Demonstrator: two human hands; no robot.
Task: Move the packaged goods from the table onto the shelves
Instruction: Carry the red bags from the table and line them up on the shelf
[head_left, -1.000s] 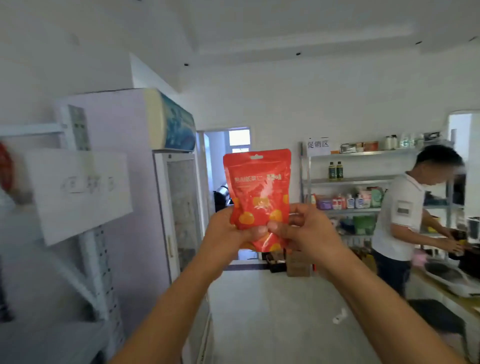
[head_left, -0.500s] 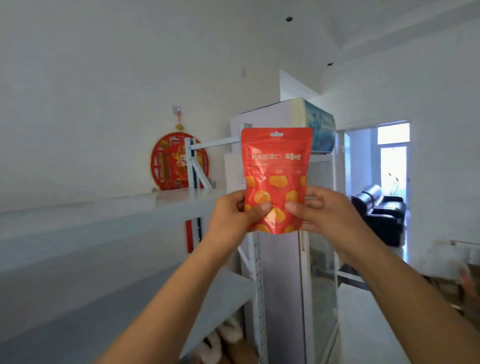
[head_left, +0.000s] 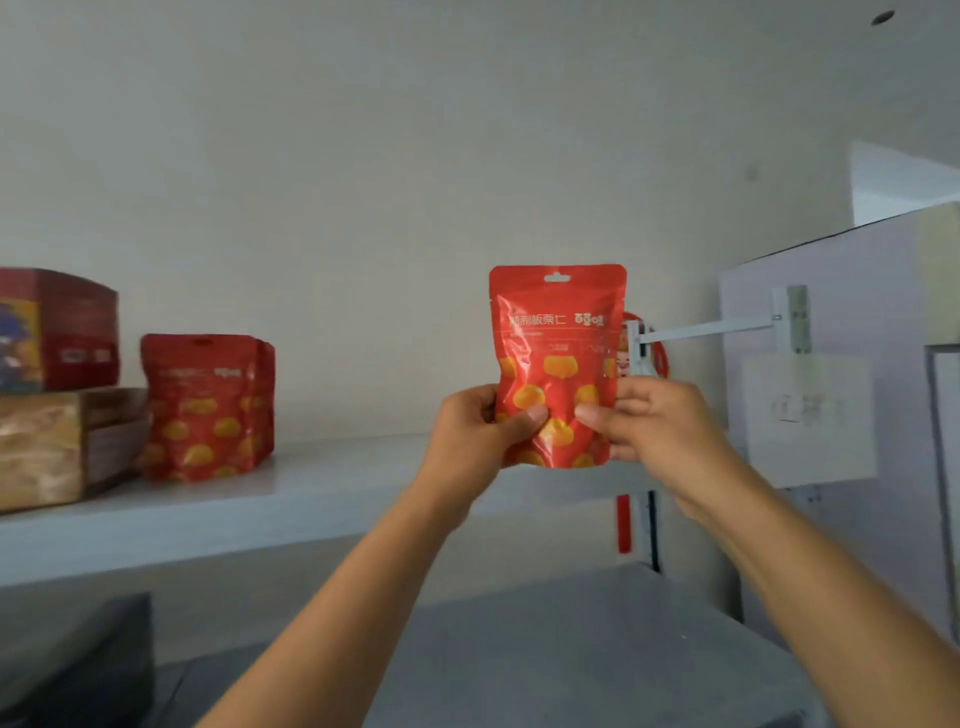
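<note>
One pouch (head_left: 558, 332), left hand (head_left: 467, 436), right hand (head_left: 660, 431) unchanged, shelf (head_left: 311, 493) now ahead

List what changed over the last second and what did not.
The person turned left, bringing the red pouch in front of the upper shelf, where a matching pouch, a wooden crate and a red box sit. Nothing was taken or let go. Unchanged: the left hand and right hand pinch its lower part in the same grip, pouch upright.
</note>
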